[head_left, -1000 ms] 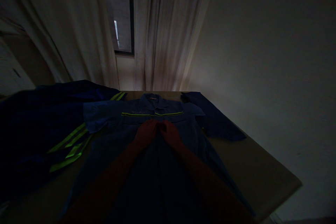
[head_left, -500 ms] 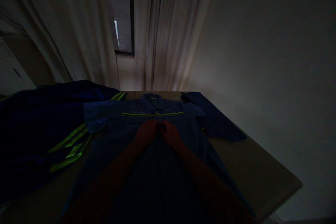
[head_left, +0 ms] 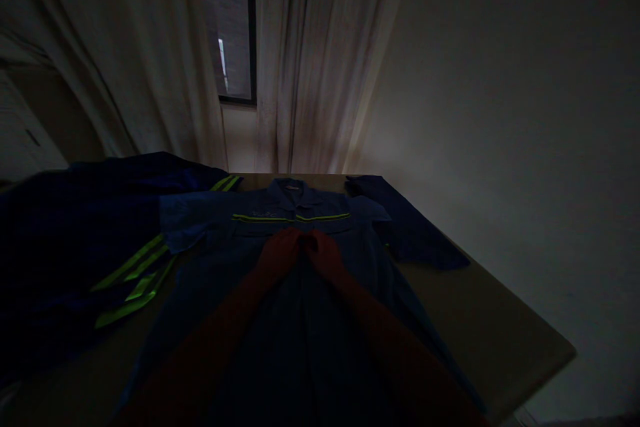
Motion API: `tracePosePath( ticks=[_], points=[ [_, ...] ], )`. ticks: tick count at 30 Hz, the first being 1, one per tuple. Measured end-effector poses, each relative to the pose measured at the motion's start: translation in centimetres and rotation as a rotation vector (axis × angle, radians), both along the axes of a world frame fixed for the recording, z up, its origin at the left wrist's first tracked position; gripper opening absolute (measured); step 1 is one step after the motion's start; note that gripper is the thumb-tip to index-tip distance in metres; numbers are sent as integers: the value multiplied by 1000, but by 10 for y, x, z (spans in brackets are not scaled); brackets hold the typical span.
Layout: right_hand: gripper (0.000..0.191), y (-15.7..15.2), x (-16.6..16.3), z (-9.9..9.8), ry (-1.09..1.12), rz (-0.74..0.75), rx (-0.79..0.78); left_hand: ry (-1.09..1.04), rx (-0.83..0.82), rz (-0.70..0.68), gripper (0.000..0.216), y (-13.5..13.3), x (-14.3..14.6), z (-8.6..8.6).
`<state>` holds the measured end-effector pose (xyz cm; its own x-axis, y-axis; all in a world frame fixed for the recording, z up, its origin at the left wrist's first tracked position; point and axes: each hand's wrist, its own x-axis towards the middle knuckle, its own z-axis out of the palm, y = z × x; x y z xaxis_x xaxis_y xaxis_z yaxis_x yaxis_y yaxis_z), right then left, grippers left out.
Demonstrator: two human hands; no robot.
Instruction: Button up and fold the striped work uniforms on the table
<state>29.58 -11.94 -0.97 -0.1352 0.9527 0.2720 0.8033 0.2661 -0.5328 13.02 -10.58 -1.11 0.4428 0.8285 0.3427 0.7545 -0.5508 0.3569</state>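
Note:
A blue short-sleeved work shirt [head_left: 245,253] lies front up, its collar pointing away from me. Thin yellow-green piping crosses its chest, with lettering above the piping on the left. My left hand [head_left: 281,250] and my right hand [head_left: 321,252] meet at the front placket, just below the chest line. Both have their fingers closed in a pinch on the placket edge. The dim light and the hands themselves hide exactly what sits between the fingertips, such as any button.
Dark blue garments with bright green stripes [head_left: 135,277] are heaped on the left. Another folded dark blue garment [head_left: 415,227] lies at the right by the wall [head_left: 500,113]. The brown table [head_left: 500,333] ends at a right-hand corner. Curtains [head_left: 320,67] hang behind.
Almost nothing differs. Both hands stay pinched at the same spot on the placket, and the shirt lies as before.

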Motion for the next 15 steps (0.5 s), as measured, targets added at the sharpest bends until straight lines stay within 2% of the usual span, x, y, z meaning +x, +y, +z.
tracePosePath(
  ticks=[15],
  points=[
    [15, -1, 1, 1, 26, 15, -4, 9, 5, 6, 25, 1, 0, -2]
  ],
)
